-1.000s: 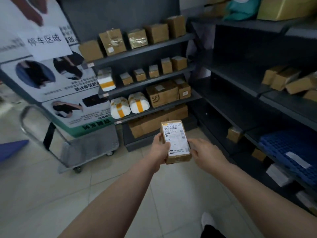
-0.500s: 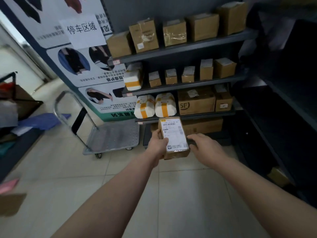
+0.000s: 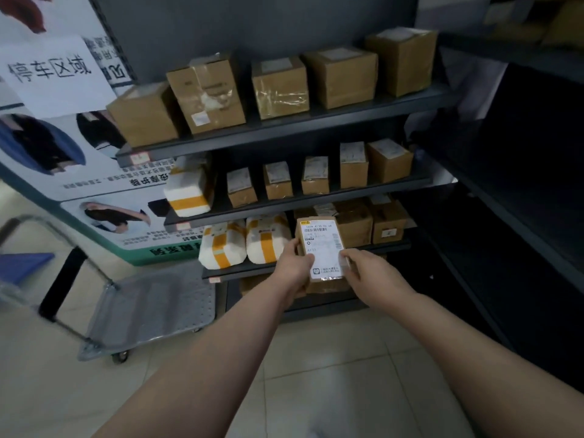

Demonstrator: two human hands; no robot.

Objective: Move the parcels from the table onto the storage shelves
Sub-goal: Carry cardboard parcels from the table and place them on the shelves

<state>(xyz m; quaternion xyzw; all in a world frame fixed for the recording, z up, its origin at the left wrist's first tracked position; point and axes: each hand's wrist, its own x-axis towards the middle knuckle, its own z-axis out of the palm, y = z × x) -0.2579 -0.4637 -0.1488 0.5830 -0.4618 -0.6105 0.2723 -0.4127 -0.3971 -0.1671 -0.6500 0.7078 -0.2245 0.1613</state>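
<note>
Both forearms reach forward over the tiled floor. The left grip (image 3: 295, 267) curls round the left edge of the parcel (image 3: 322, 248); the right grip (image 3: 369, 273) pinches its right edge. Using 2 grips keeps the parcel level with its label up, probably so it can be read for slotting. The parcel is carried in the air in front of shelf 3 (image 3: 234, 269), not resting on it. On that shelf, 2 white bags (image 3: 246, 241) lie to its left. Boxes (image 3: 279, 86) stand in rows above, likely for quick lookup. A cart (image 3: 148, 308) stands left of the shelves.
</note>
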